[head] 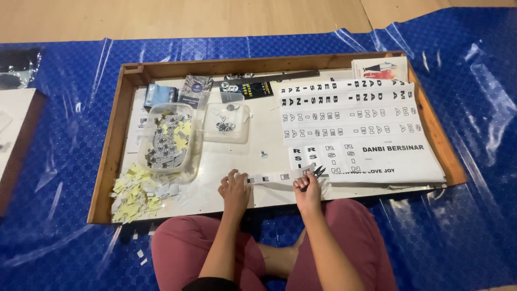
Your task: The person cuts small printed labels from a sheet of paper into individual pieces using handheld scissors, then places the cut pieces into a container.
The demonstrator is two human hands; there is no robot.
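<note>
I sit cross-legged in front of a shallow wooden tray with a white bottom. My left hand pinches the left end of a narrow white paper strip printed with black letters. My right hand grips small black snips at the strip's right end, with the blades beside the paper. Whether the blades are cutting the strip, I cannot tell. The strip lies flat along the tray's near edge between both hands.
Larger white sheets of black letters cover the tray's right side. A clear tub holds several cut pieces, and a smaller clear tub sits beside it. Yellow and white scraps pile at the near-left corner. Blue plastic sheeting covers the floor.
</note>
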